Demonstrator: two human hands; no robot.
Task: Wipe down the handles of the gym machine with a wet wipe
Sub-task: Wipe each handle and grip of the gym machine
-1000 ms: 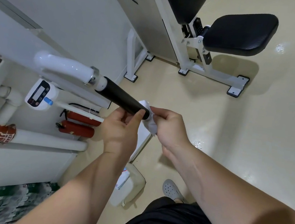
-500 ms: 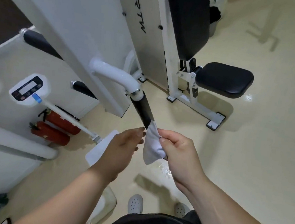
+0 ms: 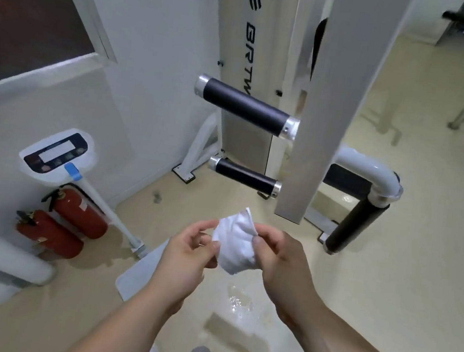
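A crumpled white wet wipe (image 3: 235,242) hangs in front of me between both hands. My right hand (image 3: 281,262) pinches its upper right edge and my left hand (image 3: 189,254) pinches its left side with thumb and fingertips. Above the wipe stands the white gym machine (image 3: 326,99) with three black foam handles: an upper horizontal handle (image 3: 243,107), a lower horizontal handle (image 3: 244,175), and a downward-angled handle (image 3: 357,225) on a bent white tube at the right. Neither hand touches any handle.
A body scale with a display head (image 3: 56,153) on a white pole leans at the left, its white base (image 3: 141,271) on the floor. Two red fire extinguishers (image 3: 64,222) lie by the wall. Wet spots (image 3: 237,301) glisten on the beige floor below my hands.
My view has lifted and swung left. The wipe came off the end of the angled handle, and both hands drew back with it, now holding it together in mid-air.
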